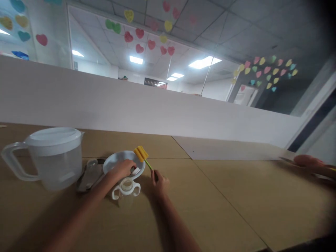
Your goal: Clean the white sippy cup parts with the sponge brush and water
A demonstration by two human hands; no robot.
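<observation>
My right hand (160,184) pinches a green-handled, yellow-headed sponge brush (141,154); I can't tell whether my left hand (124,168), in the left-of-centre bowl (110,163), grips the whitish piece (135,171).

The place looks like an office-type interior, shown by the panelled ceiling (204,17), flat ceiling lights (204,62), a glass partition (189,84) dotted with heart-shaped paper notes (151,44), and a plain white half-wall (157,110).

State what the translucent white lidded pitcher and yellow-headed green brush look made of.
Translucent white lidded pitcher: probably plastic, satiny; cloudy walls suggest it. Yellow-headed green brush: matte, lobed head looks like sponge foam; slim, even-coloured stem, perhaps plastic.
</observation>
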